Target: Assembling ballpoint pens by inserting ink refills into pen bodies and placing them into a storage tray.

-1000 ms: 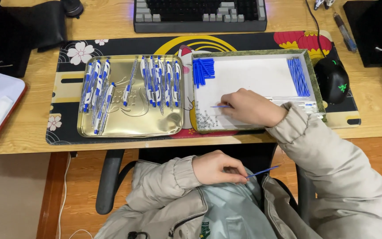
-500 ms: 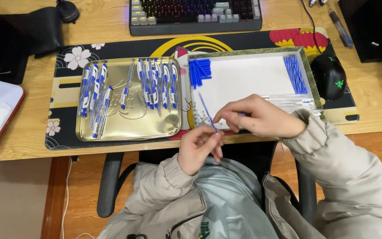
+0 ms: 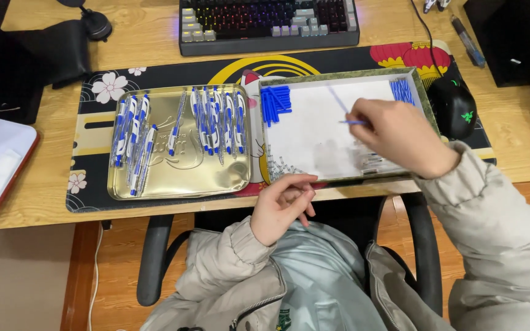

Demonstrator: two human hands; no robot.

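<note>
My right hand (image 3: 397, 136) hovers over the white-lined tray (image 3: 314, 132) and pinches a thin blue refill (image 3: 341, 107) that slants up and left from the fingers. My left hand (image 3: 282, 205) rests at the desk's front edge, just below the tray's near-left corner, fingers curled; whether it holds anything is not clear. In the tray lie a pile of blue caps (image 3: 275, 101) at the far left, blue refills (image 3: 402, 90) at the far right, and small metal springs (image 3: 280, 167) near the front. A gold tin tray (image 3: 179, 178) to the left holds several white-and-blue pens (image 3: 216, 119).
A patterned desk mat (image 3: 93, 110) lies under both trays. A lit keyboard (image 3: 268, 24) stands behind, a black mouse (image 3: 455, 107) to the right of the white tray, a black pouch (image 3: 26, 61) at the far left. A chair armrest (image 3: 154, 257) sits below the desk.
My right hand moved from the tray's front edge to its right middle, carrying a blue refill. My left hand dropped back from it to the desk edge.
</note>
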